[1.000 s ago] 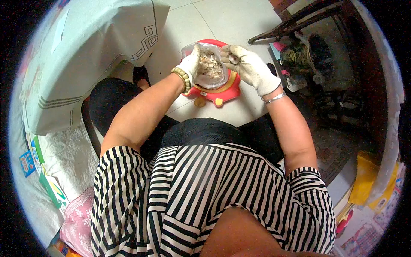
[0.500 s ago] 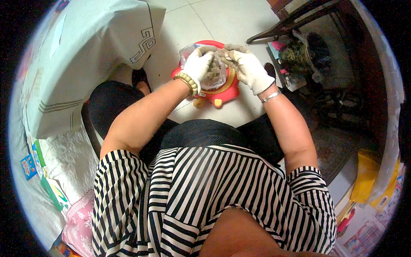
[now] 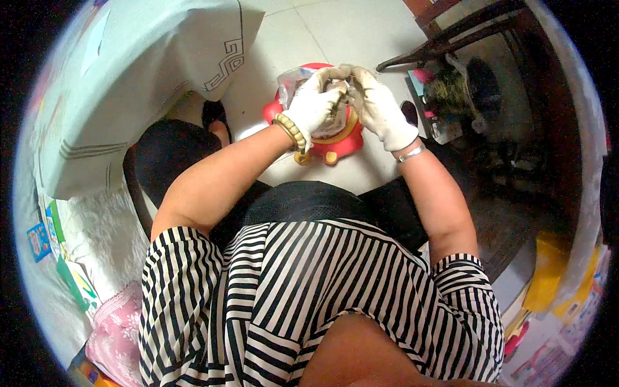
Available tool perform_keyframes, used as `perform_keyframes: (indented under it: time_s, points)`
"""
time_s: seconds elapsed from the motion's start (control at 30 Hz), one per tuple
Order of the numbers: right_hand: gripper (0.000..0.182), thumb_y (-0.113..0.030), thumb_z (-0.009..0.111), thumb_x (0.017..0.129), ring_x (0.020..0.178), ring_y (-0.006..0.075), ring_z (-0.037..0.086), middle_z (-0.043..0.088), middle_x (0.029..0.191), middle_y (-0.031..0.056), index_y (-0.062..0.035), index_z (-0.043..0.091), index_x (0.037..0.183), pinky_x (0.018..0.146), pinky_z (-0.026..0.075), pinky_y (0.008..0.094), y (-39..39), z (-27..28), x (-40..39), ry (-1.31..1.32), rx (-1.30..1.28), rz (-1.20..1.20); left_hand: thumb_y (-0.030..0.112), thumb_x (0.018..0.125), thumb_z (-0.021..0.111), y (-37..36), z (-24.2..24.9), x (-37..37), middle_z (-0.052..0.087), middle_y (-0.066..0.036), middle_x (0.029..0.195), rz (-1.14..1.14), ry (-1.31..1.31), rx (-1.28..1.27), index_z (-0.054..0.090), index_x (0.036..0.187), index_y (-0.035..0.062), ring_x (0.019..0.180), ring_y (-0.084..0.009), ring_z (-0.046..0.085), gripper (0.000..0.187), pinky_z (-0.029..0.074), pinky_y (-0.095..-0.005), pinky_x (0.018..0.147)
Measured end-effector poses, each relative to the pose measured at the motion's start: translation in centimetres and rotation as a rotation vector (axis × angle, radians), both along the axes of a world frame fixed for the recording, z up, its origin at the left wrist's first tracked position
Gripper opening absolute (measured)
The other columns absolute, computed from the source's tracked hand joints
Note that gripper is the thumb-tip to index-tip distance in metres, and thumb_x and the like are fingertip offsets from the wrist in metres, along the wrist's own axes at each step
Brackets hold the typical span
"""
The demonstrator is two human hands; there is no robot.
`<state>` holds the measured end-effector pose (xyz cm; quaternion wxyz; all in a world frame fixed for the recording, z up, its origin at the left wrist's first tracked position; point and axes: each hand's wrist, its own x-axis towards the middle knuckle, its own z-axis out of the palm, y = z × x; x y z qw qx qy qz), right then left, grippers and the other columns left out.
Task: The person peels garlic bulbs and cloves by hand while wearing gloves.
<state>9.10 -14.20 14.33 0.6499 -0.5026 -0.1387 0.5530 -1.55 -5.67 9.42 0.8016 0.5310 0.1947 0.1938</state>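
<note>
My left hand (image 3: 317,103), in a soiled white work glove, is closed above a red and yellow plastic stool (image 3: 348,143). Close against it at the fingertips is my right hand (image 3: 377,109), also gloved, its fingers curled inward. Some small pale thing shows between the fingertips, too small and covered to name. Beneath the hands a clear plastic bag (image 3: 288,82) lies on the stool; its contents are mostly covered by the gloves.
A table with a pale green cloth (image 3: 148,84) stands at the left. At the right are a dark wooden frame (image 3: 451,39) and a clump of dried plant-like material (image 3: 445,87). Pale floor tiles (image 3: 290,32) lie beyond the stool. A yellow bag (image 3: 548,274) is at the lower right.
Both hands have come together at the fingertips, the left moving slightly right and curling over. The bag's greyish lumpy contents, visible before, are now mostly covered.
</note>
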Motion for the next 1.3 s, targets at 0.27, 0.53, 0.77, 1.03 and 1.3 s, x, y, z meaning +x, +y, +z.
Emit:
perform_keyframes:
  time_s: [0.27, 0.53, 0.77, 1.03, 1.3]
  points:
    - [0.030, -0.024, 0.043, 0.095, 0.088, 0.0120, 0.057, 0.057, 0.105, 0.0051, -0.0042, 0.051, 0.116, 0.077, 0.048, 0.0269, -0.2, 0.0, -0.1, -0.087, 0.026, 0.113, 0.014, 0.089, 0.053, 0.2, 0.0, 0.1, 0.056, -0.006, 0.104, 0.036, 0.019, 0.156, 0.045, 0.120, 0.0016, 0.093, -0.0116, 0.053, 0.034, 0.045, -0.0247, 0.082]
    - [0.027, -0.024, 0.046, 0.094, 0.086, 0.0102, 0.057, 0.060, 0.097, 0.0034, -0.0027, 0.056, 0.107, 0.076, 0.047, 0.0231, -0.2, -0.6, 0.6, -0.152, -0.049, 0.044, 0.021, 0.093, 0.047, -0.2, 1.0, -0.2, 0.057, -0.006, 0.098, -0.060, -0.018, -0.157, 0.041, 0.124, 0.0048, 0.071, -0.0084, 0.057, 0.036, 0.049, -0.0221, 0.057]
    - [0.028, -0.024, 0.050, 0.092, 0.085, 0.0128, 0.058, 0.061, 0.096, 0.0048, -0.0025, 0.055, 0.108, 0.077, 0.048, 0.0251, -0.4, 0.8, -0.2, -0.248, -0.033, 0.111, 0.014, 0.090, 0.049, 0.3, 0.7, -0.5, 0.059, -0.008, 0.098, 0.009, -0.005, -0.097, 0.042, 0.121, 0.0020, 0.072, -0.0115, 0.059, 0.034, 0.050, -0.0240, 0.061]
    - [0.026, -0.023, 0.054, 0.090, 0.087, 0.0109, 0.056, 0.060, 0.097, 0.0042, -0.0025, 0.056, 0.106, 0.079, 0.045, 0.0239, -0.2, -0.2, 0.2, -0.472, -0.031, 0.112, 0.006, 0.085, 0.053, 0.3, 1.4, -0.3, 0.059, -0.010, 0.098, 0.151, -0.076, 0.097, 0.052, 0.109, -0.0004, 0.087, -0.0132, 0.057, 0.025, 0.048, -0.0253, 0.079]
    - [0.026, -0.026, 0.053, 0.091, 0.083, 0.0098, 0.056, 0.060, 0.090, 0.0031, -0.0048, 0.055, 0.106, 0.073, 0.047, 0.0238, -0.2, 0.4, -0.4, -0.474, -0.102, 0.087, 0.023, 0.090, 0.053, -0.4, 3.4, -1.1, 0.056, -0.006, 0.087, 0.082, -0.011, -0.025, 0.048, 0.102, -0.0004, 0.077, -0.0103, 0.053, 0.027, 0.046, -0.0236, 0.069]
